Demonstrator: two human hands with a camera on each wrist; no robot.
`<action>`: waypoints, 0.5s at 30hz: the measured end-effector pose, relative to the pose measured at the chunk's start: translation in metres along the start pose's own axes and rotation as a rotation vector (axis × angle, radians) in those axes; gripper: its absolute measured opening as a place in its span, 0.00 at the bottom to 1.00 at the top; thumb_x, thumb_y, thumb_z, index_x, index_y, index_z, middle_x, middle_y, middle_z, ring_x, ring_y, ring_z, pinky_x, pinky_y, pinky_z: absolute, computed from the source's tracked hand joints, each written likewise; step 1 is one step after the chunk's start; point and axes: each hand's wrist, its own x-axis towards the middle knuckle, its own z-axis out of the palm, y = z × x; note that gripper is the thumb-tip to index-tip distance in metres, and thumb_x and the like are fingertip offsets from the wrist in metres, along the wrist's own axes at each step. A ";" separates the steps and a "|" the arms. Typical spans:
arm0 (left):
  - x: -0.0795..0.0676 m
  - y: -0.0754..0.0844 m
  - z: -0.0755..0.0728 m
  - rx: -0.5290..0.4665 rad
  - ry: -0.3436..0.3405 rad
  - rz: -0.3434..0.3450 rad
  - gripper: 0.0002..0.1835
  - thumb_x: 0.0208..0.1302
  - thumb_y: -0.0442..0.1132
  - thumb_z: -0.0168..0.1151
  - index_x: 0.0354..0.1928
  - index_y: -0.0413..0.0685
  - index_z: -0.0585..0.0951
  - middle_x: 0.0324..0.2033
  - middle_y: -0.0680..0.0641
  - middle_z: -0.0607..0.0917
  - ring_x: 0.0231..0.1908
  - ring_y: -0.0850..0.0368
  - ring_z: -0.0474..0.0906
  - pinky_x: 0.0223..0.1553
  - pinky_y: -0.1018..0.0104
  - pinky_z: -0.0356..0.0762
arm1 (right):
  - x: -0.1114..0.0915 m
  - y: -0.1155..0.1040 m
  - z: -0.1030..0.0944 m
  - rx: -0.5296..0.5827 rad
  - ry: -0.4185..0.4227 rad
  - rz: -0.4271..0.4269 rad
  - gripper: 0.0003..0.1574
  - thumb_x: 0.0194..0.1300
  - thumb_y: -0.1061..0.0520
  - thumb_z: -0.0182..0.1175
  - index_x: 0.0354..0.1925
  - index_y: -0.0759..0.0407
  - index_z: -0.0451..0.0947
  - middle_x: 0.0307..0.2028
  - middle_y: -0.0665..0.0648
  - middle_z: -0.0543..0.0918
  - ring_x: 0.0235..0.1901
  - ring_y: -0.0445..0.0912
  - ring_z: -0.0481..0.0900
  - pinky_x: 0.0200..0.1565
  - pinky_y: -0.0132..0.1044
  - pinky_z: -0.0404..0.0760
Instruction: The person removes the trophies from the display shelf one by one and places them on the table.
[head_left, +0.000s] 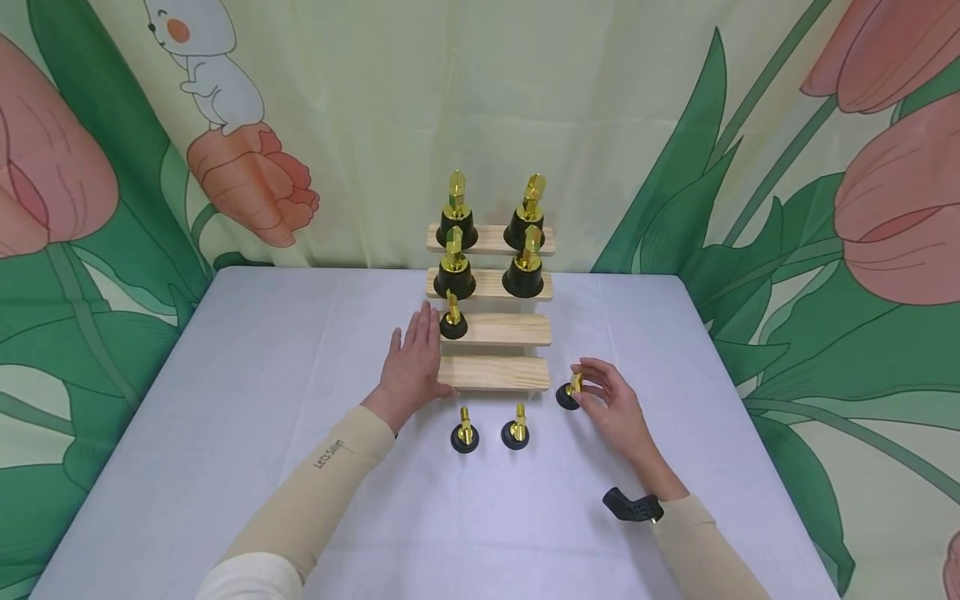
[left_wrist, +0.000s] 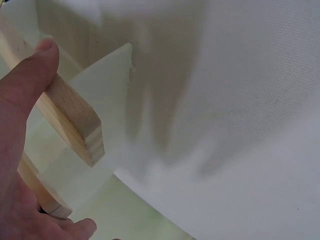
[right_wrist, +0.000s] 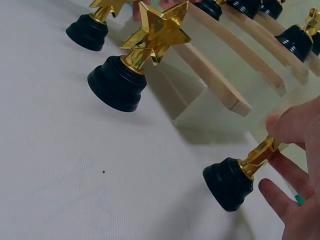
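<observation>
1. While the far left is filled by a curtain (head_left: 390,100) printed with tulips and a white animal on a carrot, the left forearm is covered by a beige sleeve (head_left: 341,462) marked with dark lettering.
2. Left hand (head_left: 408,367) is laid against the left side of a tiered wooden stand (head_left: 495,374); fingers are held straight, nothing is grasped. In the left wrist view, the thumb is seen resting on a board near its end.
3. Upper two boards: large trophies with black bases and gold tops are stood in two columns, left (rear-left trophy (head_left: 457,229), second-row left trophy (head_left: 454,275)) and right (rear-right trophy (head_left: 524,227), second-row right trophy (head_left: 523,276)).
4. Third board: a small trophy (head_left: 453,325) is placed at its left end, just beside the left fingertips.
5. On the white tablecloth (head_left: 487,517), before the stand, a front-left trophy (head_left: 465,437) and a front-right trophy (head_left: 515,433) are stood upright.
6. Right of the lowest board, another trophy (head_left: 567,397) is pinched by its gold top between thumb and fingers of the right hand (head_left: 615,412); whether its base is touching the cloth cannot be told.
7. A black device (head_left: 633,506) is worn at the right wrist.
</observation>
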 end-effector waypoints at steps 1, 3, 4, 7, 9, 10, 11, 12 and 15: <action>0.000 0.000 0.000 0.000 -0.002 0.000 0.76 0.42 0.65 0.78 0.77 0.34 0.38 0.78 0.35 0.38 0.78 0.40 0.44 0.74 0.39 0.51 | 0.000 -0.002 -0.001 -0.002 0.001 0.002 0.33 0.62 0.74 0.61 0.64 0.69 0.66 0.58 0.68 0.79 0.58 0.59 0.78 0.57 0.54 0.78; 0.000 0.000 -0.001 0.000 -0.008 -0.002 0.76 0.42 0.65 0.78 0.77 0.34 0.38 0.78 0.35 0.38 0.78 0.40 0.44 0.74 0.39 0.51 | -0.001 -0.004 -0.001 -0.001 0.001 0.008 0.33 0.62 0.74 0.61 0.64 0.68 0.66 0.57 0.68 0.79 0.58 0.59 0.78 0.57 0.54 0.78; 0.000 0.000 -0.001 0.001 -0.010 -0.003 0.76 0.42 0.65 0.78 0.77 0.34 0.38 0.78 0.35 0.38 0.78 0.40 0.44 0.74 0.39 0.51 | -0.002 -0.005 -0.002 -0.004 0.002 0.007 0.33 0.61 0.74 0.62 0.64 0.68 0.66 0.57 0.68 0.79 0.58 0.58 0.78 0.57 0.54 0.78; -0.001 0.001 -0.002 0.005 -0.015 -0.006 0.76 0.42 0.65 0.77 0.77 0.34 0.38 0.78 0.35 0.38 0.78 0.40 0.44 0.75 0.40 0.50 | -0.002 -0.006 -0.003 -0.001 0.004 0.000 0.33 0.61 0.74 0.62 0.64 0.68 0.66 0.57 0.68 0.79 0.57 0.58 0.78 0.57 0.53 0.78; -0.001 0.001 -0.002 0.003 -0.008 -0.005 0.76 0.42 0.65 0.77 0.77 0.34 0.38 0.78 0.35 0.38 0.78 0.40 0.44 0.74 0.39 0.51 | -0.003 -0.005 -0.003 -0.005 0.000 -0.004 0.33 0.61 0.74 0.63 0.63 0.69 0.66 0.56 0.68 0.80 0.57 0.58 0.79 0.57 0.52 0.78; -0.002 0.001 -0.003 0.003 -0.004 -0.003 0.76 0.41 0.65 0.78 0.77 0.34 0.39 0.78 0.35 0.39 0.78 0.40 0.45 0.74 0.39 0.51 | -0.003 -0.004 -0.004 -0.007 -0.003 -0.007 0.33 0.61 0.73 0.63 0.63 0.70 0.66 0.56 0.68 0.80 0.57 0.58 0.79 0.57 0.52 0.78; -0.002 0.001 -0.003 0.003 -0.003 -0.003 0.76 0.41 0.65 0.78 0.77 0.34 0.39 0.78 0.35 0.39 0.78 0.40 0.45 0.74 0.39 0.51 | -0.004 -0.004 -0.004 -0.006 -0.005 -0.010 0.33 0.60 0.73 0.63 0.63 0.70 0.66 0.56 0.68 0.80 0.57 0.59 0.79 0.57 0.51 0.78; -0.002 0.001 -0.003 0.001 0.000 -0.001 0.76 0.41 0.65 0.78 0.77 0.33 0.39 0.78 0.35 0.39 0.78 0.40 0.45 0.74 0.39 0.51 | -0.005 -0.004 -0.004 -0.004 -0.007 -0.014 0.33 0.60 0.74 0.63 0.63 0.71 0.66 0.56 0.68 0.80 0.56 0.59 0.79 0.57 0.51 0.79; -0.001 0.001 -0.003 -0.004 -0.007 -0.003 0.75 0.42 0.65 0.78 0.77 0.34 0.39 0.78 0.35 0.38 0.78 0.40 0.44 0.74 0.39 0.51 | -0.007 -0.004 -0.005 -0.014 -0.015 -0.018 0.33 0.60 0.73 0.63 0.63 0.71 0.66 0.55 0.67 0.80 0.56 0.58 0.79 0.57 0.50 0.79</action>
